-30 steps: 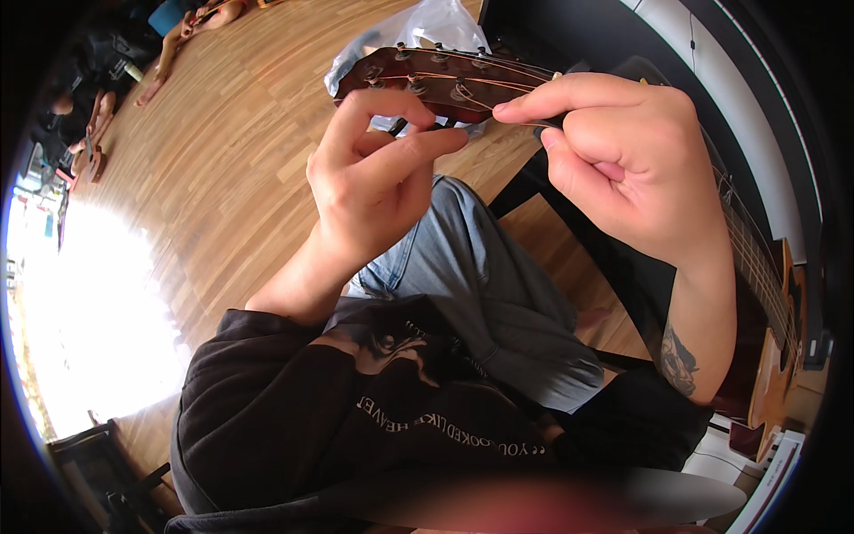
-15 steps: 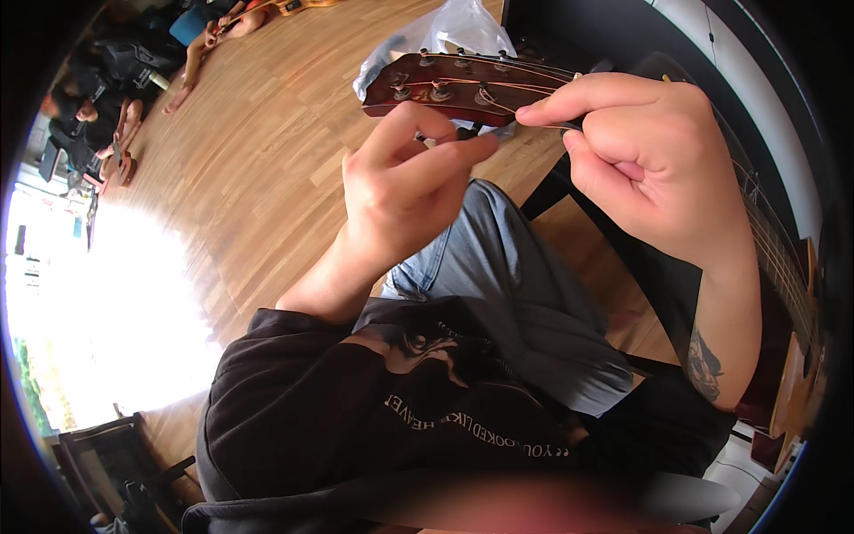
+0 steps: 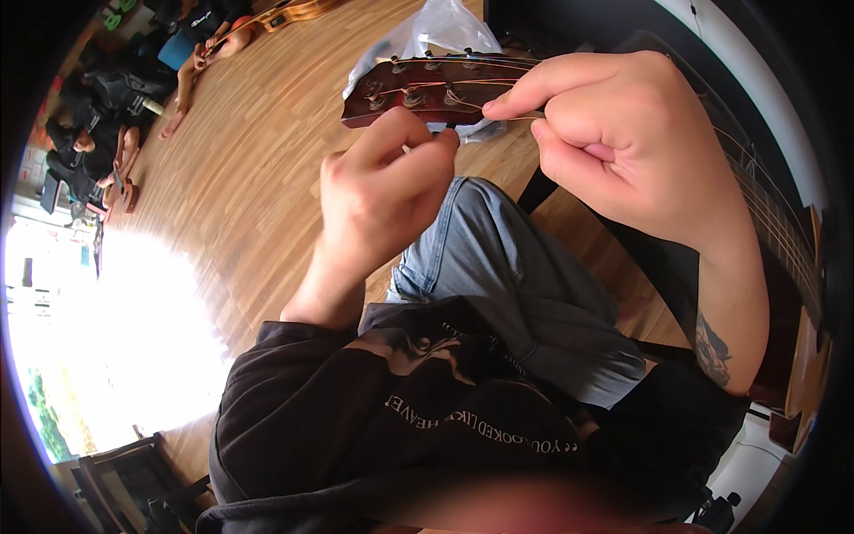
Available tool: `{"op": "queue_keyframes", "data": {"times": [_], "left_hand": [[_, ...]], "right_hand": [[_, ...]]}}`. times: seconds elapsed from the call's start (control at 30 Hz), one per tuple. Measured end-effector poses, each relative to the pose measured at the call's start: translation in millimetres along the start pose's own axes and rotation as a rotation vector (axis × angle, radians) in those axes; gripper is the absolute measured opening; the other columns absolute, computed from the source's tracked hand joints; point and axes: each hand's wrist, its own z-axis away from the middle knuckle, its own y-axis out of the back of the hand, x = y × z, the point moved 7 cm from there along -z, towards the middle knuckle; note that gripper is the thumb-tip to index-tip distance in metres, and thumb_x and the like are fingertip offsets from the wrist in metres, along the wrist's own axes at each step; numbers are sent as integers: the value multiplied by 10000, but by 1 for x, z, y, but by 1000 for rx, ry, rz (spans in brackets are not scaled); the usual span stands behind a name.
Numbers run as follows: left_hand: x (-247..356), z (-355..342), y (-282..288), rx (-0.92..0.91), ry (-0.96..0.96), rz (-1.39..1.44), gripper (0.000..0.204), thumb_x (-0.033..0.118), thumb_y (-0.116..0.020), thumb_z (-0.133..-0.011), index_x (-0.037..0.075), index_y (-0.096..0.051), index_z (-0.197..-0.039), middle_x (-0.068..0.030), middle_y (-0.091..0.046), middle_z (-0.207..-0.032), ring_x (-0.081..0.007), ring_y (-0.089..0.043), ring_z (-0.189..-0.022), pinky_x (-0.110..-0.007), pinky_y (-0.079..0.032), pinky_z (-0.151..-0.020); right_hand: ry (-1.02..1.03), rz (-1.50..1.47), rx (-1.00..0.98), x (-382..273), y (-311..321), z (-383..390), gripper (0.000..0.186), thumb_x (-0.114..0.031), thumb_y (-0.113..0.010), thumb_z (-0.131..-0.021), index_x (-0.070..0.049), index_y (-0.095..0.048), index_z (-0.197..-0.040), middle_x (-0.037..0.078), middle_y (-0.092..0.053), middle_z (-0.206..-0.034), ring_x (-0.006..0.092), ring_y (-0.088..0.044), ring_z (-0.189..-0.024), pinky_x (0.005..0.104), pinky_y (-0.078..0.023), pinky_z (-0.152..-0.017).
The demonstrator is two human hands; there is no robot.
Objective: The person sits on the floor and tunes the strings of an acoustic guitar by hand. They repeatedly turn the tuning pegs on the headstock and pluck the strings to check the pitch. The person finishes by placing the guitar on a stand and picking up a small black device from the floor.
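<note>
And here's the headstock (image 3: 396, 86), deep reddish brown with a glossy dark sheen, a copper-coloured string (image 3: 471, 106) bright against it! Beyond it, the plastic bag (image 3: 449, 31) is a milky, see-through white. Honey-brown planks stripe the floor (image 3: 249, 160); faded blue on the jeans (image 3: 494, 249), black on the shirt (image 3: 311, 418) with pale lettering and a light print. Far left, a blue thing (image 3: 176, 52), possibly a seat, beside an amber guitar (image 3: 292, 12).

Music room with several guitars (image 3: 436, 80)
</note>
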Motion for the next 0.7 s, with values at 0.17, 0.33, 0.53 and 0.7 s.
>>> {"op": "queue_keyframes", "data": {"times": [0.17, 0.33, 0.53, 0.7], "left_hand": [[14, -12, 0, -6, 143, 182, 157, 104, -848, -769, 126, -718, -855, 19, -631, -719, -107, -587, -491, -266, -451, -431], [-1, 4, 9, 59, 436, 123, 229, 109, -894, -766, 41, -727, -907, 5, -701, -686, -28, -591, -498, -182, -405, -457], [10, 2, 4, 87, 100, -83, 198, 6, -784, -733, 115, -752, -895, 2, -565, -678, -153, -570, -544, -297, -445, -471], [1, -4, 3, 3, 269, 178, 210, -42, -774, -761, 52, -775, -949, -41, -695, -772, -105, -625, -575, -255, -454, -483]], "right_hand": [[-3, 9, -12, 0, 3, 0, 257, 61, -662, -798, 42, -503, -598, 161, -769, -974, 180, -549, -501, 287, -383, -456], [-25, 19, -32, 0, 1, 0, 250, 65, -661, -785, 45, -502, -594, 162, -769, -978, 179, -558, -509, 287, -385, -457], [30, 32, 44, 3, 0, 8, 221, 45, -668, -774, 32, -530, -602, 143, -772, -968, 192, -568, -500, 297, -404, -458], [-33, 126, 32, 11, -2, 11, 238, -63, -700, -747, -29, -537, -578, 59, -779, -948, 200, -606, -527, 310, -453, -490]]}}
